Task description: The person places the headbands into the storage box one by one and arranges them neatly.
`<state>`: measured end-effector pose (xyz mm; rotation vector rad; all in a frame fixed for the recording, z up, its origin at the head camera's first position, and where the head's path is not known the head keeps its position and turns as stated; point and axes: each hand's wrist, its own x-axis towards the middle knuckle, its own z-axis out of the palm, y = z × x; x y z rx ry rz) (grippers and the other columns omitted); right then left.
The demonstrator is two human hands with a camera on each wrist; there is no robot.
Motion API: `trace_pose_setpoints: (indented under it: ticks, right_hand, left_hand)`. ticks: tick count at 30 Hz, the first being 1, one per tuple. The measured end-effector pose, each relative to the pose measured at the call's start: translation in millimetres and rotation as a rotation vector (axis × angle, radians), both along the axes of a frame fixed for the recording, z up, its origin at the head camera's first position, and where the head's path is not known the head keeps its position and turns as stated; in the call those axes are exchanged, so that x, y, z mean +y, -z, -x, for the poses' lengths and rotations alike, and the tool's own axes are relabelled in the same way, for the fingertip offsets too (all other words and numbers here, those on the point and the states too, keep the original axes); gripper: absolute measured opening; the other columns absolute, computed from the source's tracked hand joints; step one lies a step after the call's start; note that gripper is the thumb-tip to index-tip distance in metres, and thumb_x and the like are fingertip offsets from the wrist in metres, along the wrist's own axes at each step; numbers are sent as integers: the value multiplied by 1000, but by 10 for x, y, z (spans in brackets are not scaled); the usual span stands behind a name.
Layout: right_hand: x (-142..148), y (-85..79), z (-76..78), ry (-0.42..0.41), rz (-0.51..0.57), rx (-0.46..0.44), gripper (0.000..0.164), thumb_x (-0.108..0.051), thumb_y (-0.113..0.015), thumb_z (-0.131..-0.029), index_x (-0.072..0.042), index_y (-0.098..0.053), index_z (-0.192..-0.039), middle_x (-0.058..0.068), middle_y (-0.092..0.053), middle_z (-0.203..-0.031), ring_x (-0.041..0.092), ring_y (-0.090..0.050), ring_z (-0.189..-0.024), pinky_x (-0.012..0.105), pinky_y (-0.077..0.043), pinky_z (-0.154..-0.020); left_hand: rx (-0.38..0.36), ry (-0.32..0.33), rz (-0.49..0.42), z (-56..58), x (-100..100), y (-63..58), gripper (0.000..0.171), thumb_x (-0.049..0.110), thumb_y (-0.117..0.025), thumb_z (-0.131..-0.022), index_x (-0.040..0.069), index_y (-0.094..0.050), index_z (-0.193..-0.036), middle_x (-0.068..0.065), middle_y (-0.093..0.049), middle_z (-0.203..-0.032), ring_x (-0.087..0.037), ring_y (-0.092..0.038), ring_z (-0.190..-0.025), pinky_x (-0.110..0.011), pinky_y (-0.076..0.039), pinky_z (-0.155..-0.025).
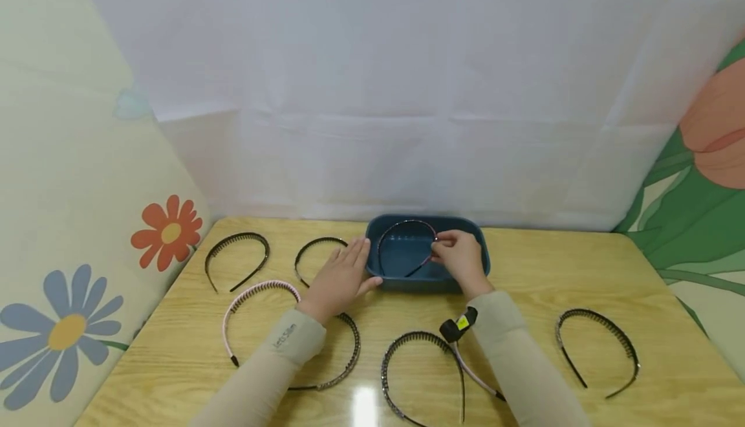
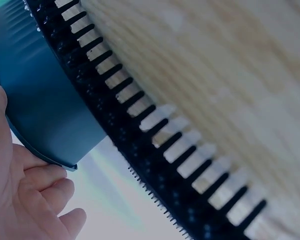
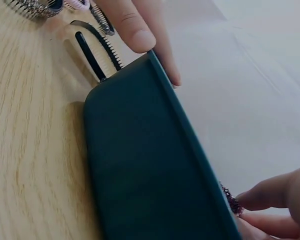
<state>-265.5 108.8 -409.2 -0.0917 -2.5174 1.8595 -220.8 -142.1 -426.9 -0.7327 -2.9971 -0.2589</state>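
Near the back of the table stands a dark blue plastic bin (image 1: pixel 431 284). My left hand (image 1: pixel 340 278) holds its left end, the rim between thumb (image 3: pixel 142 41) and fingers. Inside the bin, my right hand (image 1: pixel 460 257) pinches the right side of a dark beaded headband (image 1: pixel 407 222), whose arch points toward the back. In the right wrist view, a short beaded stretch (image 3: pixel 231 200) of it shows beside the fingertips. Close to my left hand lies a black toothed headband (image 1: pixel 299 255), partly hidden by that hand. Large black comb teeth (image 2: pixel 155 117) cross the left wrist view.
Several headbands lie around: a black one (image 1: pixel 235 238) back left, a pink one (image 1: pixel 256 288), a glittery one (image 1: pixel 355 349) partly under my left arm, one (image 1: pixel 385 369) at front centre, one (image 1: pixel 605 317) at right. By my right sleeve is a pink headband with a black bow (image 1: pixel 456 327).
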Motion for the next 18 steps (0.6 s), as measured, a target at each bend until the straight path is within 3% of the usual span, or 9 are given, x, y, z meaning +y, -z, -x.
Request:
trace_pose_setpoints:
  ticks: [9,18]
  right_hand:
    - [-49,26,12,-21,-103,-12,32,-3,-66,-96,9,-64,-126,26,-71,-110,29,-76,-83,36,-64,-73]
    - [-69,53,34,-61,-192,-5,28,-2,-65,-96,10,-66,-122,24,-73,-106,30,-75,-82,36,-64,-71]
  left_hand:
    - [8,2,-17,-42,26,-64,82,51,-45,-106,-6,-18,-158,-24,-18,-165,-37,-17,-153,-56,-15,-125]
    - [-18,-5,-17,-55,33,-46,83,51,-45,-106,-6,-16,-159,-23,-17,-166,-36,-14,-154,-56,-14,-125]
